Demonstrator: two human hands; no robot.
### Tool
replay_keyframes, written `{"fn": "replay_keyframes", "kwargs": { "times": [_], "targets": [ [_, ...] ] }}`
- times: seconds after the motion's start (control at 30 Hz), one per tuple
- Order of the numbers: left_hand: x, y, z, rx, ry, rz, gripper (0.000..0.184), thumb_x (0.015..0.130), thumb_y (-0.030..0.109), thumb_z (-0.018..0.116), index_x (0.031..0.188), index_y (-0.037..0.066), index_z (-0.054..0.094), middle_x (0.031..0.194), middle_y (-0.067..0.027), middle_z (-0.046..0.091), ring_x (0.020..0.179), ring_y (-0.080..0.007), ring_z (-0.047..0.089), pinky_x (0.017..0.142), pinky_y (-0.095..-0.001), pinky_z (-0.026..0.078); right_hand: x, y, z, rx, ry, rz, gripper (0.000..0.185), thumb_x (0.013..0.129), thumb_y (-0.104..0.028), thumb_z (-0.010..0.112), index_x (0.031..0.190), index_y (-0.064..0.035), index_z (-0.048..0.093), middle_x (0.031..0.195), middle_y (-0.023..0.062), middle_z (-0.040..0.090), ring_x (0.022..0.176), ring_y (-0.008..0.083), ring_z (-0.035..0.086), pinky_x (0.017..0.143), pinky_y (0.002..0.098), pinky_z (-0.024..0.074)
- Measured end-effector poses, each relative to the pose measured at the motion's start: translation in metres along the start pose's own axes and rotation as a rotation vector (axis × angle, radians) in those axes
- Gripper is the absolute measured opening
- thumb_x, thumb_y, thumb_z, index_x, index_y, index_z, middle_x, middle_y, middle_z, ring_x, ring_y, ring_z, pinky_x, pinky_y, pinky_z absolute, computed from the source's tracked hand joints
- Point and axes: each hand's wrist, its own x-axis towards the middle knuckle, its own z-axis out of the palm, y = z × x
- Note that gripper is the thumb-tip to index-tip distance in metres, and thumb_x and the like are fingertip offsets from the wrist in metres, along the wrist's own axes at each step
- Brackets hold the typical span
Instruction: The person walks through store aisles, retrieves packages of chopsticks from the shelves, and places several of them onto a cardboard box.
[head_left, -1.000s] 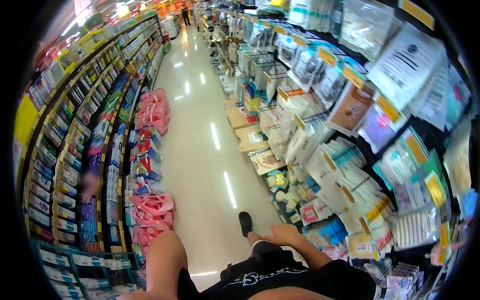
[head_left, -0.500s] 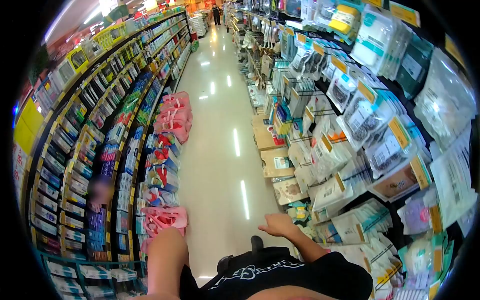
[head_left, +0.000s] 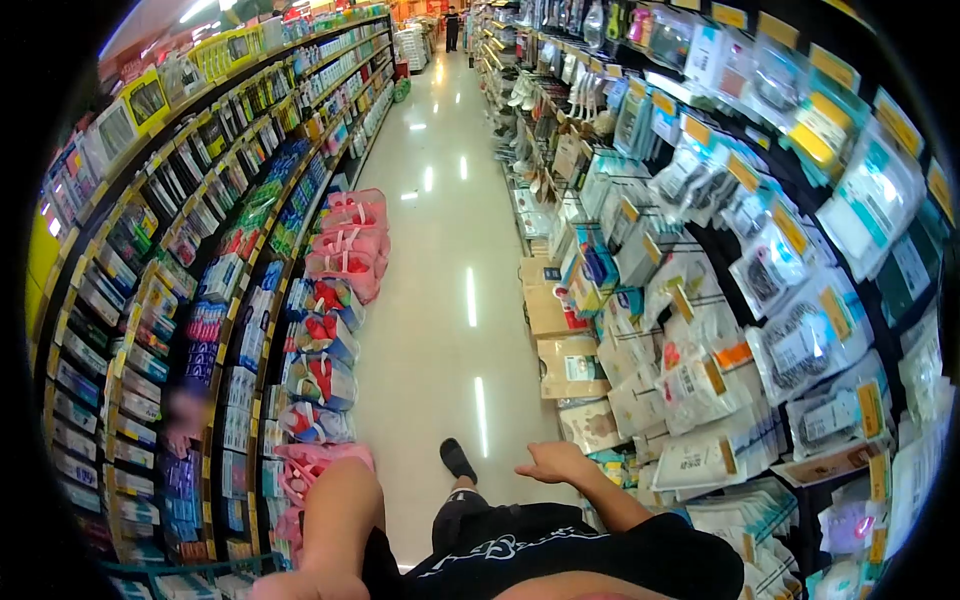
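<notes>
My right hand hangs in front of my black shirt, over the aisle floor. Its fingers point left, loosely apart, and nothing shows in them. Nearest to it are the flat packages low on the right-hand rack, which it does not touch. My left arm is bent, with the elbow toward the pink baskets on the left. Part of my left hand seems to show at the bottom edge; its fingers are hidden. One dark shoe is forward on the floor.
A shiny aisle floor runs ahead. Boxed goods fill the left shelves; pink baskets and bundled packs stand along their foot. Hanging packages crowd the right rack. A person in dark clothes stands far down the aisle.
The view has moved forward and turned slightly, so the right rack's packages shift outward. My shoe has come further into view. My left forearm now bends lower, while my right hand stays nearly in place.
</notes>
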Motion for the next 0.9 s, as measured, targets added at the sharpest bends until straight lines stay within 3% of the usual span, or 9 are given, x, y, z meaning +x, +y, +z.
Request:
{"fn": "replay_keyframes", "kwargs": {
  "times": [0.1,0.17,0.23,0.3,0.37,0.47,0.57,0.67,0.9],
  "targets": [
    [0.038,0.009,-0.034,0.434,0.061,-0.8,0.012,0.096,0.016,0.051,0.085,0.012,0.053,0.077,0.003,0.053,0.075,-0.0086,0.051,0.073,-0.0261,0.042,0.045,-0.018,-0.038,-0.018,0.002,0.006,0.063,0.09,-0.058,0.053,0.113,0.0004,0.06,0.11,0.0238,0.066,0.104,0.0399,0.062,0.087,0.049,0.0494],
    [0.012,-0.069,-0.121,-0.008,-0.052,-0.139,0.029,0.089,0.029,0.068,0.105,0.009,0.054,0.088,-0.0007,0.045,0.077,-0.0152,0.043,0.062,-0.0275,0.037,0.078,-0.034,-0.066,-0.03,0.003,0.012,0.064,0.09,-0.058,0.053,0.115,0.0002,0.059,0.111,0.0241,0.065,0.105,0.0401,0.062,0.088,0.0491,0.0491],
    [-0.004,-0.101,-0.164,0.331,0.15,-0.182,0.023,0.09,0.028,0.066,0.097,0.01,0.053,0.083,-0.0063,0.051,0.072,-0.021,0.053,0.055,-0.0331,0.043,0.115,-0.047,-0.092,-0.026,0.017,-0.024,0.063,0.09,-0.057,0.053,0.115,0.0003,0.059,0.111,0.0244,0.065,0.105,0.0404,0.062,0.088,0.0491,0.049],
    [-0.023,-0.123,-0.227,0.645,0.018,-0.387,0.042,0.094,0.037,0.061,0.118,0.004,0.05,0.097,-0.0106,0.055,0.077,-0.0196,0.052,0.068,-0.0313,0.044,0.148,-0.067,-0.116,-0.053,0.073,-0.087,0.057,0.091,-0.053,0.053,0.11,0.0008,0.061,0.105,0.024,0.067,0.1,0.04,0.063,0.085,0.0507,0.0499],
    [-0.036,-0.146,-0.278,0.929,-0.132,-0.579,0.043,0.091,0.024,0.065,0.122,0.0,0.048,0.102,-0.0162,0.059,0.083,-0.0229,0.058,0.076,-0.0329,0.049,0.183,-0.085,-0.14,-0.09,0.047,-0.11,0.059,0.091,-0.054,0.053,0.114,0.0003,0.059,0.109,0.0248,0.065,0.103,0.0405,0.062,0.087,0.0492,0.0495],
    [-0.035,-0.175,-0.322,1.339,-0.586,-0.952,0.055,0.087,0.024,0.07,0.128,-0.004,0.045,0.11,-0.0203,0.059,0.093,-0.03,0.061,0.082,-0.0368,0.049,0.225,-0.106,-0.168,-0.117,0.019,-0.147,0.061,0.091,-0.054,0.053,0.118,0.0,0.058,0.111,0.0253,0.065,0.105,0.041,0.061,0.089,0.0487,0.0492],
    [-0.04,-0.195,-0.371,1.379,-1.039,-1.073,0.069,0.085,0.028,0.072,0.136,-0.005,0.04,0.121,-0.0238,0.057,0.106,-0.0372,0.059,0.089,-0.0418,0.047,0.269,-0.118,-0.183,-0.104,-0.05,-0.174,0.061,0.092,-0.054,0.054,0.121,-0.0002,0.058,0.112,0.0251,0.065,0.105,0.0413,0.062,0.09,0.0489,0.049],
    [-0.04,-0.219,-0.41,1.246,-0.998,-1.248,0.074,0.085,0.031,0.072,0.141,-0.003,0.038,0.126,-0.0254,0.055,0.113,-0.0415,0.055,0.092,-0.0449,0.045,0.312,-0.131,-0.208,-0.131,-0.144,-0.185,0.062,0.092,-0.053,0.055,0.124,-0.0006,0.057,0.112,0.0246,0.065,0.106,0.0411,0.061,0.09,0.0489,0.0488],
    [-0.031,-0.313,-0.493,1.345,-1.067,-1.358,0.076,0.085,0.034,0.072,0.141,-0.003,0.038,0.128,-0.0259,0.055,0.116,-0.0402,0.054,0.096,-0.0452,0.044,0.436,-0.127,-0.265,-0.102,-0.117,-0.244,0.063,0.092,-0.053,0.054,0.125,-0.0003,0.056,0.112,0.0247,0.065,0.106,0.0411,0.061,0.09,0.0488,0.0487]
  ]
}}
